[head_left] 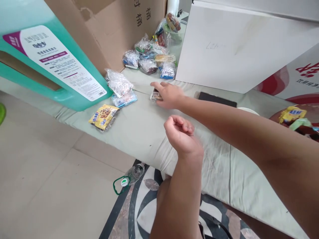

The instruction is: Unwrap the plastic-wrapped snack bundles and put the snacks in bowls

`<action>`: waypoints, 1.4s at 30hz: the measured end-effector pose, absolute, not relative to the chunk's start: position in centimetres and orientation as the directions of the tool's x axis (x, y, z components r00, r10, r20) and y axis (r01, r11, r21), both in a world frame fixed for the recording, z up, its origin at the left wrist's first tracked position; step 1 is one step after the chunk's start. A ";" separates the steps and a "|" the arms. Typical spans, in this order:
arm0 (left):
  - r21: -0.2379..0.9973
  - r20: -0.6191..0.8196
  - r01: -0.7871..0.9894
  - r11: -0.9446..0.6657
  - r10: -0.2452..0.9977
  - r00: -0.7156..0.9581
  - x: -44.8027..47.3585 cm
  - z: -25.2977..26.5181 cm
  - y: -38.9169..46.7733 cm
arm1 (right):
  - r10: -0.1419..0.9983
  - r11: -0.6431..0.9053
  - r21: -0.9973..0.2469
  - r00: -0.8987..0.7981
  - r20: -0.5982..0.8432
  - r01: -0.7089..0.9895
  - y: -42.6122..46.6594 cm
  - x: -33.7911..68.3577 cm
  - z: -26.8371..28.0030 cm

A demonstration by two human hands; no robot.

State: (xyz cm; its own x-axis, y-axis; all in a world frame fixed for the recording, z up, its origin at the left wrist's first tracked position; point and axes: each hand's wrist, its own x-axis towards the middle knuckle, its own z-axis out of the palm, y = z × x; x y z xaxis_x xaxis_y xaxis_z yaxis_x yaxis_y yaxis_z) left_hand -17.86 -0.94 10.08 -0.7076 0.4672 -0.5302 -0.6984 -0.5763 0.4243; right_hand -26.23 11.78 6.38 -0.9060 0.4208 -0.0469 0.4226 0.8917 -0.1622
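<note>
Head cam: R hand [169, 95] reaching over the cloth-topped table [146, 132], fingers part-spread around a small clear-wrapped pkt [154, 96], touching it; can't tell if the grip's closed. That pkt's mid-table, just R of the clear-bagged pkts [119, 83]. L hand [179, 133] is nearer the camera, palm up, fingers loosely half-curled, nothing visible in it. Yellow cookie pkt [103, 117] lies by the front edge, nr the green jug [87, 104]. Snack pile [149, 61] sits further back, btwn cardboard box [109, 30] and white box [224, 49].
</note>
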 end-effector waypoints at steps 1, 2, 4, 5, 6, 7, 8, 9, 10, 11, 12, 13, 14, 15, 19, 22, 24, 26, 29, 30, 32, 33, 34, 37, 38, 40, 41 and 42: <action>0.422 -0.531 -0.698 -0.579 0.466 -0.708 -17.9 10.1 -1.1 | 0.428 0.890 -0.163 -0.904 -0.022 0.426 11.8 -26.1 6.5; 0.419 -0.533 -0.698 -0.581 0.464 -0.707 -17.9 10.1 -1.1 | 0.440 0.887 -0.161 -0.898 0.006 0.433 12.1 -26.0 6.7; 0.413 -0.545 -0.705 -0.577 0.463 -0.699 -18.1 10.1 -1.1 | 0.473 0.875 -0.154 -0.878 0.068 0.459 13.0 -26.5 7.2; 0.410 -0.553 -0.711 -0.571 0.464 -0.692 -18.2 10.1 -1.0 | 0.490 0.868 -0.152 -0.866 0.099 0.473 13.6 -27.0 7.4; 0.407 -0.560 -0.719 -0.564 0.467 -0.684 -18.3 10.0 -0.9 | 0.505 0.861 -0.150 -0.853 0.129 0.487 14.3 -27.7 7.6; 0.402 -0.567 -0.728 -0.555 0.473 -0.674 -18.4 10.0 -0.8 | 0.520 0.853 -0.145 -0.840 0.155 0.501 15.0 -28.4 7.8; 0.397 -0.572 -0.736 -0.549 0.479 -0.666 -18.6 10.0 -0.6 | 0.539 0.842 -0.139 -0.825 0.170 0.522 15.7 -29.3 7.9; 0.391 -0.578 -0.742 -0.545 0.481 -0.659 -18.7 9.9 -0.5 | 0.566 0.824 -0.135 -0.806 0.171 0.550 16.4 -30.2 8.0; 0.386 -0.584 -0.745 -0.543 0.481 -0.654 -18.9 9.9 -0.4 | 0.598 0.801 -0.136 -0.786 0.157 0.582 17.1 -31.2 7.9; 0.383 -0.590 -0.748 -0.543 0.480 -0.650 -19.1 9.8 -0.3 | 0.631 0.775 -0.142 -0.765 0.130 0.615 17.8 -32.2 7.7; 0.381 -0.593 -0.748 -0.543 0.477 -0.648 -19.3 9.8 -0.3 | 0.660 0.749 -0.156 -0.746 0.093 0.643 18.5 -33.2 7.5; 0.382 -0.595 -0.748 -0.543 0.474 -0.648 -19.5 9.7 -0.3 | 0.679 0.728 -0.175 -0.733 0.047 0.663 19.1 -34.1 7.2; 0.385 -0.599 -0.747 -0.541 0.470 -0.649 -19.6 9.7 -0.3 | 0.685 0.715 -0.195 -0.728 0.001 0.672 19.7 -34.9 6.9; 0.388 -0.603 -0.748 -0.539 0.465 -0.648 -19.8 9.7 -0.3 | 0.683 0.707 -0.211 -0.729 -0.041 0.675 20.2 -35.6 6.5; 0.386 -0.624 -0.748 -0.540 0.444 -0.642 -20.4 9.8 -0.4 | 0.657 0.714 -0.206 -0.742 -0.132 0.669 21.1 -36.6 5.9; 0.359 -0.631 -0.759 -0.544 0.457 -0.627 -20.5 9.9 -0.4 | 0.624 0.750 -0.159 -0.766 -0.152 0.642 19.6 -35.3 6.2; 0.346 -0.624 -0.769 -0.538 0.479 -0.617 -20.2 10.0 -0.4 | 0.574 0.792 -0.130 -0.800 -0.175 0.597 17.6 -33.7 6.6; 0.352 -0.599 -0.777 -0.522 0.512 -0.616 -19.8 10.0 -0.6 | 0.486 0.849 -0.105 -0.843 -0.230 0.518 15.3 -31.7 7.1; 0.388 -0.553 -0.770 -0.507 0.540 -0.634 -19.3 10.0 -1.0 | 0.379 0.909 -0.042 -0.862 -0.335 0.416 12.3 -29.0 8.1; 0.399 -0.542 -0.759 -0.514 0.535 -0.647 -19.2 10.0 -1.2 | 0.376 0.912 -0.013 -0.849 -0.372 0.410 11.6 -28.4 8.6; 0.415 -0.521 -0.727 -0.547 0.513 -0.683 -19.1 10.1 -1.5 | 0.386 0.908 0.001 -0.837 -0.388 0.418 10.7 -28.0 9.7; 0.419 -0.510 -0.708 -0.568 0.498 -0.701 -19.2 10.1 -1.7 | 0.382 0.908 -0.030 -0.855 -0.352 0.418 10.3 -28.2 10.3; 0.421 -0.499 -0.690 -0.589 0.485 -0.718 -19.2 10.1 -1.8 | 0.365 0.911 -0.087 -0.888 -0.280 0.403 10.0 -28.7 10.9; 0.429 -0.483 -0.644 -0.633 0.441 -0.756 -19.6 10.1 -2.2 | 0.248 0.931 -0.275 -0.969 -0.003 0.239 8.6 -31.7 11.8; 0.434 -0.486 -0.633 -0.641 0.425 -0.764 -19.8 10.0 -2.3 | 0.207 0.934 -0.305 -0.978 0.035 0.187 8.0 -33.0 11.7; 0.438 -0.495 -0.615 -0.655 0.395 -0.774 -20.3 9.8 -2.5 | 0.155 0.937 -0.317 -0.988 -0.006 0.148 6.8 -35.4 10.8; 0.438 -0.500 -0.609 -0.662 0.383 -0.776 -20.6 9.7 -2.6 | 0.148 0.941 -0.301 -0.987 -0.056 0.158 6.3 -36.4 10.1; 0.437 -0.504 -0.604 -0.667 0.375 -0.778 -20.9 9.7 -2.7 | 0.156 0.946 -0.273 -0.983 -0.098 0.177 5.9 -37.2 9.4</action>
